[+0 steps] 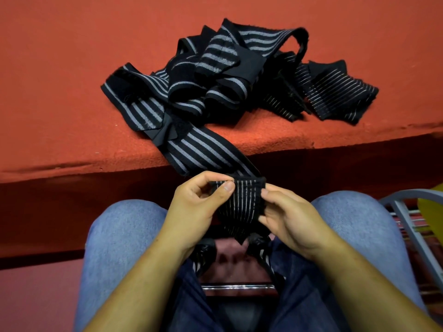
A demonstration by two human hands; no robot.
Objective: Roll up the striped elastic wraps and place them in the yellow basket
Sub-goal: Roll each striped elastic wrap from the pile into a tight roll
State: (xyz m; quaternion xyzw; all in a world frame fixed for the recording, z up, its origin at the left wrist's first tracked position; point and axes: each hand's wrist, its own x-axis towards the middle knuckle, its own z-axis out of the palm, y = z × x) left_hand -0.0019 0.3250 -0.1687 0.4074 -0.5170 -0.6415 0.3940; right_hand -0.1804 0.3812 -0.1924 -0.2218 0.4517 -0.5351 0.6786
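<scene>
Left grip (191, 207), right grip (290, 219) pinch wrap (242, 202), basket (431, 207) contents hidden

Wrap pile (215, 75) blocks the table (60, 92) centre (sides free).

Single head-worn wide view looks steeply down, close over the lap (239, 271)

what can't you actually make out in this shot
Head view: the yellow shape, perhaps the basket, is cut off by the right edge and partly covered by a grey frame.
Head view: the pile of wraps overlaps itself, so its count is unclear.
Head view: the held wrap, pinched by the left hand and right hand, has its lower end hidden behind the wrists.
</scene>
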